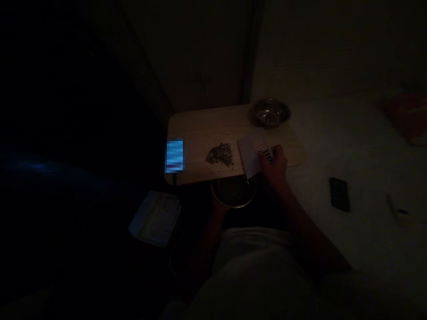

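Note:
My right hand [275, 165] is closed on a pale flat card [248, 151] with dark stripes along one side. The card is tilted over the near edge of a small wooden table [196, 126]. To its left, a loose pile of small dark grains [220, 154] lies on the tabletop; their kind is too dim to tell. Just below that edge, my left hand [220, 206] grips a metal bowl [233, 205] from underneath, its fingers mostly hidden. The bowl's inside is dark.
Another metal bowl [271, 113] stands at the table's far right corner. A lit screen [174, 155] lies at the left end. A pale packet [156, 218] is below on the left. A dark phone [339, 194] rests on the light surface at right, near a red thing [405, 118].

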The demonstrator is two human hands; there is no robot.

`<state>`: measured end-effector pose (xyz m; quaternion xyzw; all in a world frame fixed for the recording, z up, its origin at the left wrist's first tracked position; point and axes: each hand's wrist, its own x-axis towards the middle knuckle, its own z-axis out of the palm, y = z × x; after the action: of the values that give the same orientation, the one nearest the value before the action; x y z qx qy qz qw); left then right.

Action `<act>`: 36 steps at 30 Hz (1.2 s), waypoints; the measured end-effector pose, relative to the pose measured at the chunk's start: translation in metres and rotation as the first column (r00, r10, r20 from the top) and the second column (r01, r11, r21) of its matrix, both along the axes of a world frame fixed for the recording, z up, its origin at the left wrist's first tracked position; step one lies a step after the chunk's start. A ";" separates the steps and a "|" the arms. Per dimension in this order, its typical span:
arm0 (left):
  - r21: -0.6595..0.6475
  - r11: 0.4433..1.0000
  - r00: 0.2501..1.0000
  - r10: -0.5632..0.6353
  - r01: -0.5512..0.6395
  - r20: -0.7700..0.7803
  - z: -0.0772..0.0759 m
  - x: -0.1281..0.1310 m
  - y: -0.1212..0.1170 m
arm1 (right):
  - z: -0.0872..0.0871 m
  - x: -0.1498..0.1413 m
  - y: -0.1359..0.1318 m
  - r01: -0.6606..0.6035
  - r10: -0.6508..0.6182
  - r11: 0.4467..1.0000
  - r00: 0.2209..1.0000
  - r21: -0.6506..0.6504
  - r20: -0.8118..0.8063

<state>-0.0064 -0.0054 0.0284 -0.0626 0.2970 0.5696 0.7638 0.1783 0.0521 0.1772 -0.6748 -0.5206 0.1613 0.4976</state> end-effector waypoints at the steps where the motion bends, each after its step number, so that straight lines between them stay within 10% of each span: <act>1: -0.009 1.000 1.000 -0.001 0.001 -0.002 0.001 0.000 0.000 | -0.001 0.000 -0.001 -0.004 0.004 1.000 1.000 -0.004 -0.003; 19: -0.049 0.998 0.999 0.031 -0.031 -0.006 0.009 -0.002 0.001 | -0.007 0.035 -0.009 -0.144 0.159 0.987 0.945 0.074 -0.286; 36: -0.059 0.998 0.999 0.029 -0.026 0.040 0.010 -0.001 0.002 | -0.004 0.025 -0.013 -0.210 0.214 0.977 0.960 0.039 -0.181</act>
<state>-0.0073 -0.0035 0.0380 -0.1004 0.2969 0.5698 0.7597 0.2031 0.0388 0.1737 -0.5923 -0.5432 0.2703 0.5301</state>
